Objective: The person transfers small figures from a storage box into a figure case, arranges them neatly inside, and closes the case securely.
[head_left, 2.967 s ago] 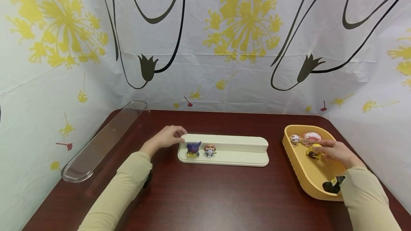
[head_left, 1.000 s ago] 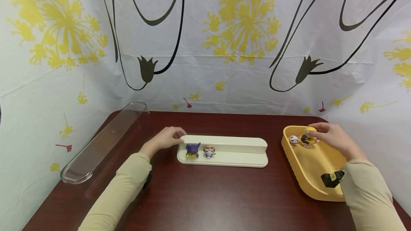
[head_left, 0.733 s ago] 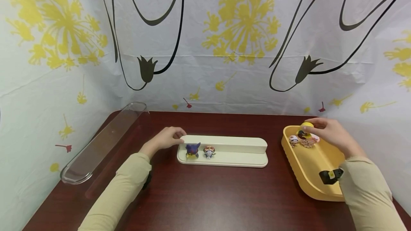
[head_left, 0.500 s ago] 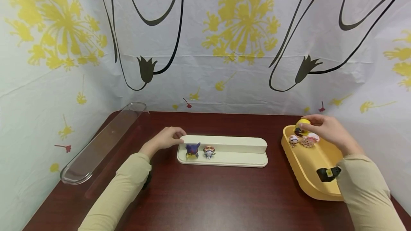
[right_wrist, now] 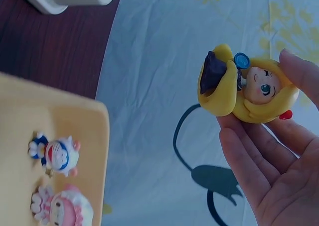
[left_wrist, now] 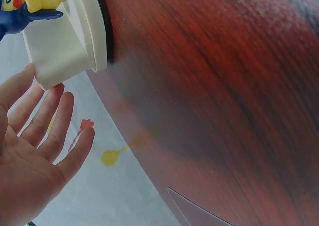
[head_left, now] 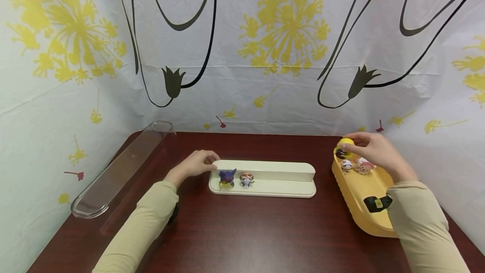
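My right hand [head_left: 375,151] holds a yellow-haired girl figurine [right_wrist: 259,84] between thumb and fingers. The figurine is lifted over the far left corner of a yellow tray [head_left: 352,205]. Inside that tray lie a blue-and-white figurine [right_wrist: 57,154] and a pink-and-white figurine [right_wrist: 70,208]. At the table's middle, my left hand [head_left: 197,163] pinches the left end of a cream stepped display stand [head_left: 280,186] with thumb and fingertips. On the stand's lower step are a purple-hooded figurine [head_left: 227,177], at the left, and a small red-and-white-topped figurine [head_left: 247,179] to its right.
A long clear plastic cover [head_left: 125,167] lies along the left edge of the dark red wooden table [head_left: 242,235]. Patterned white cloth [head_left: 242,108] hangs behind and at both sides. A black wrist camera [head_left: 375,204] sits under the right sleeve.
My right hand has raised the yellow-haired figurine from the tray and carried it left, past the two other figurines, to the tray's far left corner. My left hand stays at the stand.
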The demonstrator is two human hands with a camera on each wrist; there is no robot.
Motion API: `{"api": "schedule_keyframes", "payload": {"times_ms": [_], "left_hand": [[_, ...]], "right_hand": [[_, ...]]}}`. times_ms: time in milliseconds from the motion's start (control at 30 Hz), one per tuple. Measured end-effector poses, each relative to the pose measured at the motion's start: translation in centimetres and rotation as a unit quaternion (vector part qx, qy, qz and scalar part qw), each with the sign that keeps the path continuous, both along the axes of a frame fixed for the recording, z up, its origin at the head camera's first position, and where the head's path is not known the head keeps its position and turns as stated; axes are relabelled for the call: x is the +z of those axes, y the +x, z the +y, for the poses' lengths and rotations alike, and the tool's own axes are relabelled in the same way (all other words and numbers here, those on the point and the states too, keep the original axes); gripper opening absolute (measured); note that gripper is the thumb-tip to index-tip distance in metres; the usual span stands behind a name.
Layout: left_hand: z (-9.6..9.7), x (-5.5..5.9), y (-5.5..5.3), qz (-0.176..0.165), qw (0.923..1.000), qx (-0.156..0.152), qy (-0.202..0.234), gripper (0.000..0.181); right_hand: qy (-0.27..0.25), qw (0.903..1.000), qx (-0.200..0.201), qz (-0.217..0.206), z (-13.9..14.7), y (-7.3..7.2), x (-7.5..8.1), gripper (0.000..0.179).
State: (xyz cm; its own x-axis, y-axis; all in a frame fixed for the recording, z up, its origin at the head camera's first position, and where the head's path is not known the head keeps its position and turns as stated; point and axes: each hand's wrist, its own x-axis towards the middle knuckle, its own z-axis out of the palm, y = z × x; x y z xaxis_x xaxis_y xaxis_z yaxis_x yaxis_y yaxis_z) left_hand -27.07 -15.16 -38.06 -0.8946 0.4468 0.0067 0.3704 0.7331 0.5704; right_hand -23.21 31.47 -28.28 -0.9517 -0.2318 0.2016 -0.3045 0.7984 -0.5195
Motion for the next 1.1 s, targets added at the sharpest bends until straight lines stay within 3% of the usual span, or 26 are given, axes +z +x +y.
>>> {"api": "schedule_keyframes", "payload": {"times_ms": [600, 1100], "left_hand": [[-0.1, 0.1, -0.1, -0.001, 1.0000, -0.004, 0.006, 0.025], [-0.1, 0.0, -0.1, -0.001, 1.0000, -0.003, 0.001, 0.026]], "right_hand": [[-0.012, 0.9991, 0.032, -0.024, -4.5, -0.6, -0.5, 0.046], [-0.020, 0.9965, 0.081, 0.007, -8.3, -0.7, -2.3, 0.037]]}}
